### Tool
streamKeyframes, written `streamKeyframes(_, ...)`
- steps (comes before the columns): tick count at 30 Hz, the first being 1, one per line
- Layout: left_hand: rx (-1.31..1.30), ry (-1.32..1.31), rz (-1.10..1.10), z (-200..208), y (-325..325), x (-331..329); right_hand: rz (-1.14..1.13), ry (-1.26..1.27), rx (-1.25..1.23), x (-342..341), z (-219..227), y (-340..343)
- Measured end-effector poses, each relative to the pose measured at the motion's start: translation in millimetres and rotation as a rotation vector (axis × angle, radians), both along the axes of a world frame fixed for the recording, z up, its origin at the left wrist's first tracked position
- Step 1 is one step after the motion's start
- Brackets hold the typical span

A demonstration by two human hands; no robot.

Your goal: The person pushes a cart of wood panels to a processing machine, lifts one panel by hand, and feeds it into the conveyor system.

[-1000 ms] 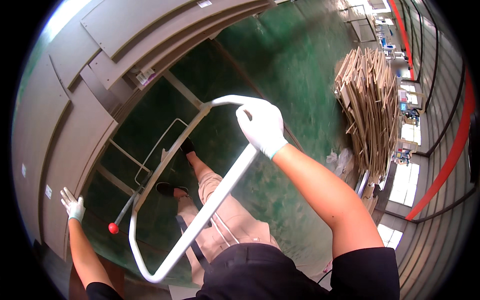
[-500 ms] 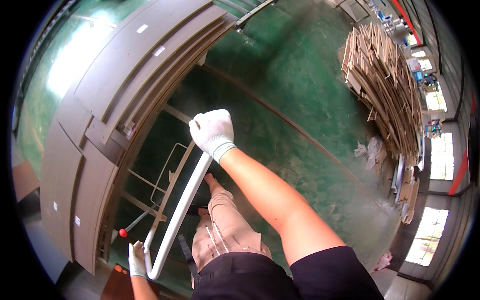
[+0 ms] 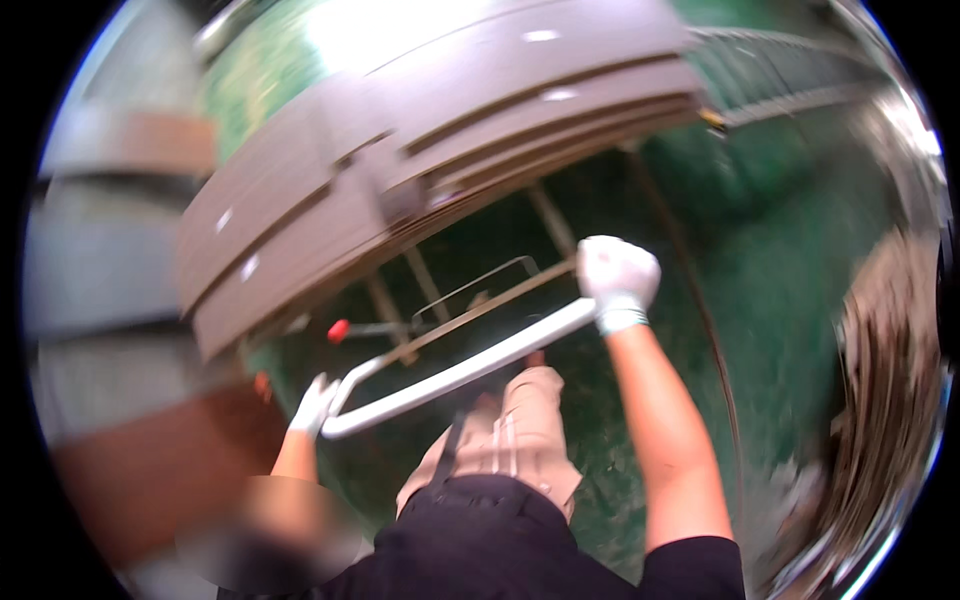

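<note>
**A factory or warehouse floor**

The ground is a green painted floor of the sort laid in industrial halls. A tall stack of flat brown boards rides on a cart with a white tubular handle. More flattened sheets pile up at the right edge, blurred. The person wears white work gloves.

White handle bar, green floor

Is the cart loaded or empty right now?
Loaded. Flat grey-brown boards lie stacked on it, beyond the white handle bar gripped by the left hand and right hand.
</note>
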State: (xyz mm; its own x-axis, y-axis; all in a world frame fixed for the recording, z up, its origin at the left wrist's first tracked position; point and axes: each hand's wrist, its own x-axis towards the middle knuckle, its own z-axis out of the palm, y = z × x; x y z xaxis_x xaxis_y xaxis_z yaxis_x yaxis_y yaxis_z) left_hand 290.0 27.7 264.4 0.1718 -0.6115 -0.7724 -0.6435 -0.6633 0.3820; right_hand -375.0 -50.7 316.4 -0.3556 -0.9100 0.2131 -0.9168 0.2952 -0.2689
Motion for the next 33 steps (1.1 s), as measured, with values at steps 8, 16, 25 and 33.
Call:
streamKeyframes(8, -0.431, 0.181, 0.701, -85.1, -93.0, -149.7, 0.199, -0.400, 0.211, 18.0, 10.7, -36.1)
streamKeyframes(16, -0.206, 0.216, -0.361, -161.8, -124.2, -462.4, 0.376, -0.344, 0.202, 11.0, 1.9, -51.3)
streamKeyframes(25, -0.068, 0.014, -0.360, -177.1, -191.6, -534.6, 0.377, -0.190, 0.332, -2.8, -4.9, -51.1)
streamKeyframes(33, -0.033, -0.059, -0.337, -205.5, -215.6, -563.3, 0.362, -0.230, 0.450, -6.5, -15.5, -58.6)
